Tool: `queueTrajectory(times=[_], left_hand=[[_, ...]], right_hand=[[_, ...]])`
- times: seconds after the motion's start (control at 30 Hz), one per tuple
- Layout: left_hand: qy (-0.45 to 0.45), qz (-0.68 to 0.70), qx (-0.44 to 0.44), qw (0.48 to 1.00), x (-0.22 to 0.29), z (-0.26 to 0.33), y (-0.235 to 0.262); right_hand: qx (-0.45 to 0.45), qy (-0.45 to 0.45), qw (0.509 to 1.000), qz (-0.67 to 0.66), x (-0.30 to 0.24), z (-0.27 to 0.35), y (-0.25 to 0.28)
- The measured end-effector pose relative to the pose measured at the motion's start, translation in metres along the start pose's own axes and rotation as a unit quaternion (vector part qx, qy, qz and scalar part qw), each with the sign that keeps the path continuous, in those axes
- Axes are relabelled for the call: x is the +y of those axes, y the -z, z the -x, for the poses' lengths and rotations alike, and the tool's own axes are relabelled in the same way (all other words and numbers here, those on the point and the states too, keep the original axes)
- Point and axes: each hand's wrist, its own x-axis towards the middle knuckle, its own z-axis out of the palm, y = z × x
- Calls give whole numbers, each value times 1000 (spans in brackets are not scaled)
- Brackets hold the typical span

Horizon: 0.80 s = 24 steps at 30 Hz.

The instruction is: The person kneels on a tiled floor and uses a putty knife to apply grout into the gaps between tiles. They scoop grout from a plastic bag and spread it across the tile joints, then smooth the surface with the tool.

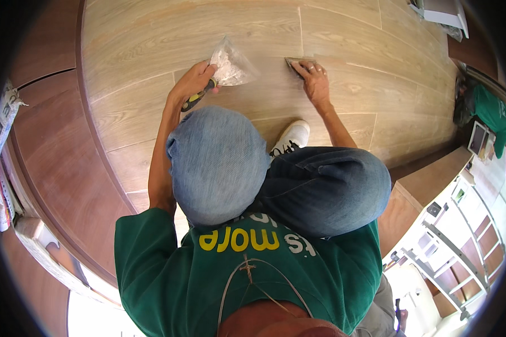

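Note:
I crouch over a light wood-look plank floor (152,45). My left hand (194,81) grips a tool with a black and yellow handle (198,97) and also touches a clear plastic bag (230,64) holding white material. My right hand (314,78) presses flat on a small grey-brown pad (296,60) lying on the floor, rings on its fingers. My knees in blue jeans and a white shoe (290,137) sit below the hands.
A curved brown wooden border (50,151) runs along the left. Rolled papers (3,135) lie at the far left. White shelving and a ladder-like frame (455,241) stand at the lower right. A green cloth (489,109) and boxes sit at the right edge.

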Motion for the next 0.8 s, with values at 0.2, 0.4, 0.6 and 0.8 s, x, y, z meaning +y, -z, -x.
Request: queueTrajectory(times=[0.2,0.4,0.6,0.8], left_hand=[[-2,68,14,998,7,12,-7],[-3,88,4,996,10,18,-9],[2,60,17,998,5,22,-6],[-5,73,5,997,10,25,-6]], right_hand=[[-72,-9,997,-16,10,13,10],[-32,-13,999,-11,6,0,4],[-69,-6,996,-60,10,-10,10],[-42,18,999,-20,-5,-3,-2]])
